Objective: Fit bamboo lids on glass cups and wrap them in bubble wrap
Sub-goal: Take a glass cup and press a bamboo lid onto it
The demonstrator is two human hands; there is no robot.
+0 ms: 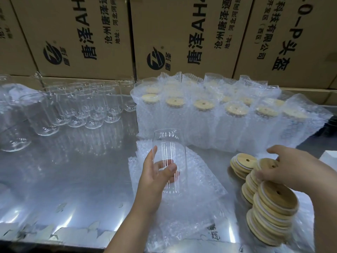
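My left hand (155, 176) grips a clear glass cup (170, 148) upright above a pile of flat bubble wrap bags (197, 181); the cup has no lid. My right hand (290, 167) reaches over leaning stacks of round bamboo lids (273, 203), and its fingers pinch one lid (268, 165) at the top of a stack. Each lid has a small hole and a white seal ring.
Several bare glass cups (91, 105) stand at the back left of the shiny metal table (73, 170). Rows of lidded cups in bubble wrap (228, 114) fill the back right. Printed cardboard boxes (82, 33) wall the far side. A white object (328, 157) sits at the right edge.
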